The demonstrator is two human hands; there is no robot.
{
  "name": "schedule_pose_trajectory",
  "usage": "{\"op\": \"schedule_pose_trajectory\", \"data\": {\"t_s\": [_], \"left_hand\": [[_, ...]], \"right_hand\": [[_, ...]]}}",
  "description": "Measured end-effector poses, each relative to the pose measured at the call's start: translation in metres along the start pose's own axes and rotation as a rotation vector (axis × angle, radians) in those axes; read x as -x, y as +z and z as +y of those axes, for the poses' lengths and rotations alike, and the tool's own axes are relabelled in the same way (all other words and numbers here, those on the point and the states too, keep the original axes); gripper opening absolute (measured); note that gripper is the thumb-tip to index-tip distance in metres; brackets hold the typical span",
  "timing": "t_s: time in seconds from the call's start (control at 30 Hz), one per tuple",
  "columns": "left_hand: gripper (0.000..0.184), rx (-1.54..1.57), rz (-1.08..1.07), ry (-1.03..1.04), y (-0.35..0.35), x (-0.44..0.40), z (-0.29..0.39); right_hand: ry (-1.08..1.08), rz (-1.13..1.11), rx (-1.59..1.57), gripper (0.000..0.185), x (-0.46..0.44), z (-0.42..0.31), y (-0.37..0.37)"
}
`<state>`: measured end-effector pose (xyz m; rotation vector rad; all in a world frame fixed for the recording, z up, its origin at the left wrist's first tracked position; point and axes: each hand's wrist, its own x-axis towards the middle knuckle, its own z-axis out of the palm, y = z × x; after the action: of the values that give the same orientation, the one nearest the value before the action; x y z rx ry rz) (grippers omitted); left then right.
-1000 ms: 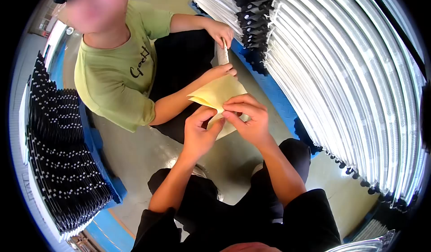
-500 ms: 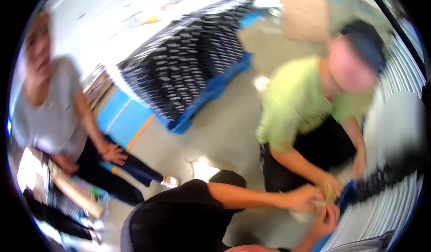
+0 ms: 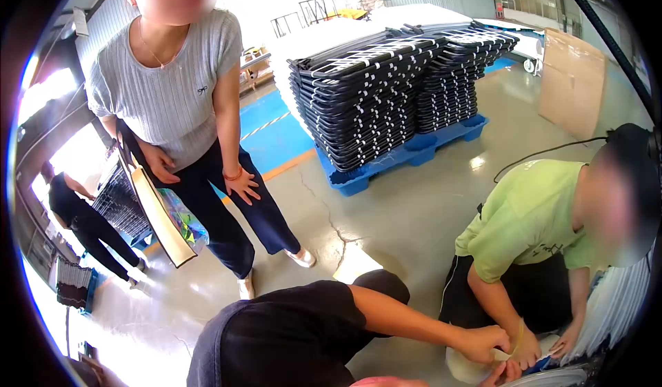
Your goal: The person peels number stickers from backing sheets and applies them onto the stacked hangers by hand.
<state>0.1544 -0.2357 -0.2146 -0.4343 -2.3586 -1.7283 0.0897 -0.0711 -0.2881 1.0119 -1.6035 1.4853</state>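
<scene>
My left hand point(image 3: 480, 344) reaches in from the left, below a dark short sleeve, its fingers closed on a thin yellowish strap point(image 3: 520, 333). Only part of my right hand point(image 3: 509, 373) shows at the bottom edge. Its fingers are curled close to the strap's lower end, and what they hold is hidden. A co-worker's hand point(image 3: 527, 349) is right beside mine, with the strap passing by its wrist. The same person's other hand point(image 3: 568, 339) rests at the edge of a stack of pale sheets or panels point(image 3: 614, 311). A pale rounded object point(image 3: 463, 368) lies under my left hand.
A co-worker in a green shirt point(image 3: 527, 211) crouches at the right. Someone in a grey top point(image 3: 172, 83) stands at the left, carrying a bag point(image 3: 162, 218). Black frames point(image 3: 365, 97) are stacked on a blue pallet point(image 3: 407, 154). A cardboard sheet point(image 3: 571, 80) stands behind.
The view has turned and steadied, so my hands and the crouching co-worker appear lower. The standing person now appears nearer the middle. My right hand is now mostly cut off by the bottom edge.
</scene>
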Motion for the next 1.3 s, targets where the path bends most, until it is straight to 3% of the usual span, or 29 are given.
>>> {"op": "schedule_pose_trajectory", "data": {"t_s": [0.07, 0.13, 0.27, 0.33, 0.37, 0.43, 0.57, 0.7, 0.73, 0.8, 0.9, 0.97, 1.1, 1.13, 1.23, 1.27, 1.3], "left_hand": [[0.016, 0.069, -0.068, -0.103, -0.005, 0.003, 0.003], [0.015, 0.056, -0.047, -0.043, -0.002, 0.006, 0.000], [0.015, 0.031, -0.050, 0.003, 0.001, 0.007, -0.004], [0.015, 0.011, -0.070, -0.031, 0.002, 0.007, -0.003], [0.015, 0.011, -0.072, -0.029, 0.002, 0.007, -0.001], [0.015, 0.019, -0.065, -0.074, 0.002, 0.009, 0.003], [0.016, 0.000, -0.088, -0.067, 0.003, 0.010, 0.002], [0.028, -0.031, -0.177, -0.081, 0.022, 0.011, -0.012], [0.030, 0.087, -0.191, -0.046, 0.032, 0.018, -0.009], [0.034, 0.007, -0.234, -0.213, 0.031, 0.019, 0.019], [0.027, -0.097, -0.201, -0.169, 0.013, 0.009, 0.010], [0.026, -0.041, -0.162, -0.258, 0.009, 0.004, 0.010], [0.027, -0.105, -0.179, -0.211, 0.013, -0.003, -0.004], [0.029, -0.154, -0.128, -0.067, 0.018, 0.000, -0.019], [0.029, -0.094, -0.162, -0.122, 0.021, -0.003, -0.014], [0.026, -0.048, -0.127, -0.064, 0.024, 0.001, -0.015], [0.023, -0.097, -0.128, -0.025, 0.025, 0.001, -0.019]], "right_hand": [[-0.540, 0.083, -0.173, 0.015, -0.007, -0.013, 0.008], [0.485, -0.031, 0.139, 0.014, -0.005, -0.073, 0.000], [0.542, 0.006, 0.080, 0.014, 0.015, -0.055, -0.007], [-0.083, -0.016, 0.056, 0.015, 0.060, 0.007, -0.022], [-0.084, -0.014, 0.058, 0.015, 0.039, -0.020, -0.016], [0.566, -0.010, 0.096, 0.015, 0.004, -0.075, -0.008], [0.579, -0.002, 0.088, 0.014, 0.011, -0.065, -0.012], [0.381, -0.045, -0.020, 0.008, 0.079, 0.004, -0.049], [0.526, -0.098, 0.182, 0.008, 0.054, -0.046, -0.060], [0.580, -0.020, 0.248, 0.007, 0.029, -0.085, -0.054], [0.635, 0.037, -0.013, 0.010, 0.012, -0.069, -0.025], [0.653, 0.051, -0.101, 0.009, 0.004, -0.066, -0.018], [0.612, 0.027, 0.000, 0.007, 0.006, -0.056, -0.021], [0.561, 0.005, 0.011, 0.007, 0.004, -0.052, -0.021], [0.562, -0.052, -0.058, 0.009, 0.027, -0.030, -0.028], [0.402, -0.063, 0.023, 0.009, 0.038, -0.015, -0.028], [0.463, -0.031, -0.029, 0.012, 0.024, -0.032, -0.022]]}}
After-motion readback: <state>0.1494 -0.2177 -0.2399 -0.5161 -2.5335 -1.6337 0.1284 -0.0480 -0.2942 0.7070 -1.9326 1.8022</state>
